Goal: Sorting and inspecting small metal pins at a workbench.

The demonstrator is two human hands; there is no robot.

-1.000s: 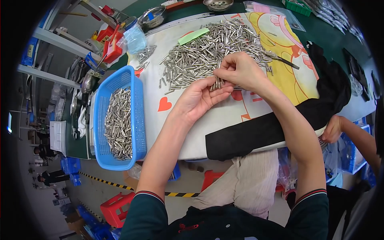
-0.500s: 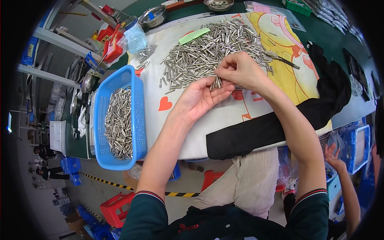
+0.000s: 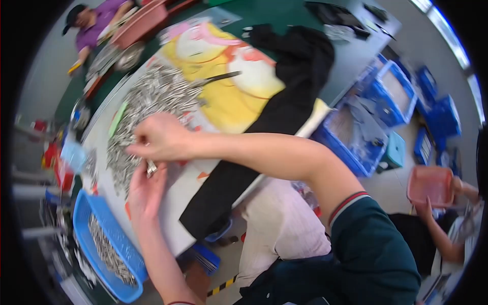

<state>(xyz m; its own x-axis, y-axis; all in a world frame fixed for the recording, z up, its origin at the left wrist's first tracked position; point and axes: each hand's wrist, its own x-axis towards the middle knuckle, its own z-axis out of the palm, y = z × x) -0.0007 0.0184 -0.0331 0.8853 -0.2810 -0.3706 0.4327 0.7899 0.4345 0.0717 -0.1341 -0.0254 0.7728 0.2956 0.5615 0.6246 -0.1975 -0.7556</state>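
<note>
My left hand (image 3: 146, 190) is cupped palm-up at the near edge of a large heap of small metal pins (image 3: 152, 91). Several metal pins (image 3: 151, 168) lie held in its fingers. My right hand (image 3: 165, 138) is just above, thumb and fingertips pinched together over the left palm. Blur hides what, if anything, sits in that pinch. The heap rests on a printed cloth (image 3: 244, 109) on the table. A green paper slip (image 3: 118, 119) lies on the heap's left side. More of these pins fill a blue basket (image 3: 84, 208) at the lower left.
A dark-handled tool (image 3: 223, 77) lies right of the heap. A black cloth (image 3: 218, 195) crosses the near table edge. Blue crates (image 3: 351, 162) stand at the right. A person's hands hold a pink tub (image 3: 429, 187) there; another person (image 3: 101, 23) stands far left.
My view has swung right, so the heap and basket now appear further left. My hands stay together, the right still pinched above the left. The pink tub and a far person have come into view.
</note>
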